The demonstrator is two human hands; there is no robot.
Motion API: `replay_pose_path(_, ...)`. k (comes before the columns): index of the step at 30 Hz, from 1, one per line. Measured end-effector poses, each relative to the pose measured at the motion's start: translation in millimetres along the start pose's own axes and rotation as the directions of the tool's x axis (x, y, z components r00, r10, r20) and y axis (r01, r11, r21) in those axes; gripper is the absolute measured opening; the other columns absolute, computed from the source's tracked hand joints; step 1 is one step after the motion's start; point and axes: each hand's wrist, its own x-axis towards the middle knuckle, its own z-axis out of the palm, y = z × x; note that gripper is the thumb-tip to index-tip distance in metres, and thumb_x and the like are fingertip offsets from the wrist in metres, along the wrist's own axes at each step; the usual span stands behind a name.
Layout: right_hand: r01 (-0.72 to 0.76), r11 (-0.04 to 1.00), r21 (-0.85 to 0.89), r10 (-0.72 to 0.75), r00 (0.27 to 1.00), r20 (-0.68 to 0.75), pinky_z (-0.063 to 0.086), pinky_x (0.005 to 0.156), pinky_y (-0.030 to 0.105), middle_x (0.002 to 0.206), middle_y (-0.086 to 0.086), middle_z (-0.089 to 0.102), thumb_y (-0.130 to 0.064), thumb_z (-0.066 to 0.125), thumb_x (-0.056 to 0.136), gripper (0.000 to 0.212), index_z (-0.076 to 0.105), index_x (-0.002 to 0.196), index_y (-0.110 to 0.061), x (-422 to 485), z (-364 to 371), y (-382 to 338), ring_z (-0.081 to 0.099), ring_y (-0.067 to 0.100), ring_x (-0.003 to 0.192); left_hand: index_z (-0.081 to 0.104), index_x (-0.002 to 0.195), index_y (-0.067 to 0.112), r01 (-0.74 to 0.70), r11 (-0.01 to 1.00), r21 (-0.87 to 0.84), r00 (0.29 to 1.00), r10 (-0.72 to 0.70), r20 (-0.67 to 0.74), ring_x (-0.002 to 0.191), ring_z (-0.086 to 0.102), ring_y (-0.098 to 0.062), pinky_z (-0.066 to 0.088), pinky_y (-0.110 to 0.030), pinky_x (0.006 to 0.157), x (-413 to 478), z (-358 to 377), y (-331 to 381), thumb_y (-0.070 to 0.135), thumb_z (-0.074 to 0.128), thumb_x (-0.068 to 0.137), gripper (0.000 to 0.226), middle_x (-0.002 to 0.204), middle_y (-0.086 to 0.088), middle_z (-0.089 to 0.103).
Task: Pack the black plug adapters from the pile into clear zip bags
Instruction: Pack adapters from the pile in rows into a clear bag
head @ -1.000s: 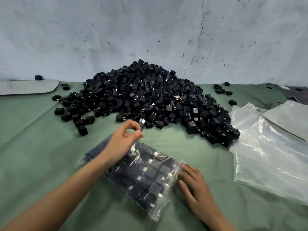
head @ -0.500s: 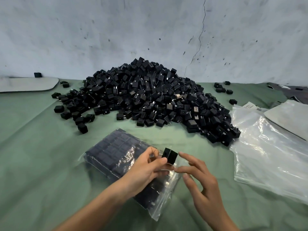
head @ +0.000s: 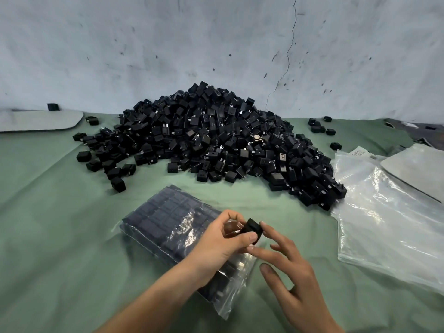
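Head view: left hand (head: 223, 243) pinched an adapter (head: 252, 230) over a nearly full bag (head: 165, 219), right hand (head: 293, 275) open; beyond them, a huge pile (head: 216, 140) lay unpacked.

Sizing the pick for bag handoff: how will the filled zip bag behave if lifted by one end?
Probably heavy for its size: the filled zip bag holds tight rows of adapters. Likely to sag and bend between rows, as the film looks thin and crinkled. The glossy film may slip, and the near end is loose, empty plastic.
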Motion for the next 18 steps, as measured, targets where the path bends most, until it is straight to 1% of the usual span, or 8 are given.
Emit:
replay_pose_path(3, -0.033, 0.997, 0.068, 0.032, 0.999, 0.005, 0.046, 0.097, 0.031, 0.143, 0.002, 0.048, -0.011, 0.059, 0.087, 0.030, 0.070, 0.112, -0.024, -4.1, -5.6, 1.5, 0.048, 0.020, 0.129, 0.055, 0.099, 0.012, -0.026, 0.993, 0.115, 0.998, 0.019, 0.060, 0.089, 0.063, -0.016, 0.048, -0.039, 0.090, -1.1, -0.3, -1.4, 0.013, 0.073, 0.078, 0.027, 0.094, -0.004, 0.069)
replay_pose_path(6, -0.032, 0.998, 0.060, 0.031, 0.999, 0.016, 0.047, 0.096, 0.034, 0.139, 0.003, 0.052, -0.004, 0.057, 0.083, 0.035, 0.072, 0.109, -0.023, -6.8, -10.0, 3.7, 0.050, 0.021, 0.127, 0.055, 0.096, 0.010, -0.034, 0.993, 0.110, 0.996, 0.025, 0.085, 0.093, 0.062, -0.020, 0.045, -0.045, 0.096, -3.5, -0.2, -1.1, 0.012, 0.070, 0.078, 0.024, 0.097, -0.008, 0.068)
replay_pose_path(11, -0.037, 0.999, 0.037, 0.036, 0.998, 0.043, 0.044, 0.097, 0.032, 0.133, 0.003, 0.056, -0.005, 0.057, 0.083, 0.036, 0.073, 0.107, -0.026, -14.5, -17.0, 11.8, 0.052, 0.019, 0.125, 0.052, 0.098, 0.009, -0.028, 0.973, 0.230, 0.994, 0.002, 0.113, 0.084, 0.065, -0.006, 0.047, -0.018, 0.077, -5.3, 4.2, -2.0, 0.005, 0.068, 0.087, 0.019, 0.092, 0.004, 0.071)
replay_pose_path(13, -0.058, 0.998, 0.002, 0.057, 0.997, 0.054, 0.042, 0.099, 0.030, 0.132, 0.003, 0.056, -0.007, 0.058, 0.082, 0.037, 0.073, 0.109, -0.028, -21.1, -22.3, 19.8, 0.051, 0.018, 0.124, 0.051, 0.101, 0.014, -0.051, 0.922, 0.383, 0.993, 0.007, 0.115, 0.090, 0.065, -0.001, 0.048, -0.016, 0.079, -6.3, 8.7, 3.1, 0.012, 0.070, 0.088, 0.023, 0.103, 0.008, 0.071)
replay_pose_path(14, -0.084, 0.996, -0.006, 0.084, 0.995, 0.050, 0.041, 0.099, 0.030, 0.131, 0.003, 0.057, -0.008, 0.058, 0.082, 0.037, 0.073, 0.109, -0.028, -25.4, -26.1, 24.9, 0.052, 0.017, 0.124, 0.048, 0.102, 0.020, -0.098, 0.832, 0.546, 0.992, 0.041, 0.116, 0.099, 0.062, -0.001, 0.049, -0.019, 0.085, -6.6, 10.1, 3.8, 0.023, 0.072, 0.086, 0.029, 0.114, 0.010, 0.067)
replay_pose_path(16, -0.147, 0.989, -0.023, 0.148, 0.988, 0.040, 0.041, 0.098, 0.030, 0.129, 0.003, 0.058, -0.010, 0.058, 0.081, 0.036, 0.073, 0.107, -0.030, -34.3, -33.9, 35.0, 0.052, 0.016, 0.122, 0.037, 0.100, 0.031, -0.202, 0.402, 0.893, 0.979, 0.111, 0.171, 0.122, 0.046, -0.004, 0.039, -0.027, 0.104, -7.3, 11.8, 0.4, 0.051, 0.070, 0.080, 0.043, 0.137, 0.012, 0.048)
replay_pose_path(17, -0.171, 0.985, -0.038, 0.173, 0.984, 0.045, 0.041, 0.099, 0.028, 0.128, 0.003, 0.058, -0.011, 0.058, 0.080, 0.036, 0.073, 0.106, -0.031, -38.8, -36.7, 38.9, 0.053, 0.015, 0.121, 0.036, 0.100, 0.030, -0.239, 0.180, 0.954, 0.967, 0.136, 0.216, 0.132, 0.034, -0.007, 0.028, -0.030, 0.111, -8.3, 12.4, -3.1, 0.060, 0.066, 0.077, 0.048, 0.147, 0.011, 0.036)
replay_pose_path(18, -0.186, 0.981, -0.054, 0.189, 0.980, 0.062, 0.041, 0.099, 0.023, 0.128, 0.002, 0.058, -0.012, 0.058, 0.080, 0.037, 0.073, 0.106, -0.034, -42.6, -37.8, 41.4, 0.052, 0.012, 0.120, 0.038, 0.102, 0.027, -0.257, 0.052, 0.965, 0.958, 0.142, 0.248, 0.139, 0.024, -0.010, 0.017, -0.034, 0.115, -8.2, 12.5, -7.7, 0.062, 0.062, 0.078, 0.049, 0.153, 0.008, 0.026)
